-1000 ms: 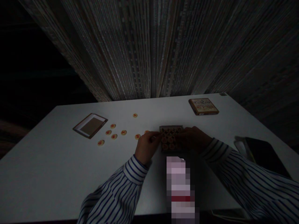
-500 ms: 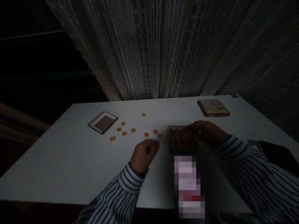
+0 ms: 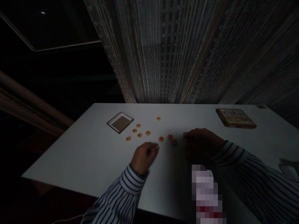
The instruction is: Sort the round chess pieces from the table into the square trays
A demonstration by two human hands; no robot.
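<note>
Several round Chinese chess pieces (image 3: 161, 139) with red characters lie face up across the white table (image 3: 93, 155). My left hand (image 3: 143, 158) is just in front of them, fingers curled in and thumb near the index finger; whatever they hold, if anything, is hidden. At the right, my right hand (image 3: 204, 141) is closed on a box of chess pieces (image 3: 186, 134). Only the box's far left edge shows; the rest is lost behind the hand and in deep shadow. Two pieces (image 3: 174, 142) lie beside the box, one darkened by shadow.
A shallow open lid (image 3: 113, 127) with a wooden rim lies at the left. A flat wooden-edged case (image 3: 237, 118) with a printed top is at the back right. Curtains (image 3: 168, 56) hang behind the table. A pixelated patch covers the front right.
The view has swung left, so the table's things appear farther right. My right hand now covers the box, whose rows of pieces showed before. My left hand stays curled.
</note>
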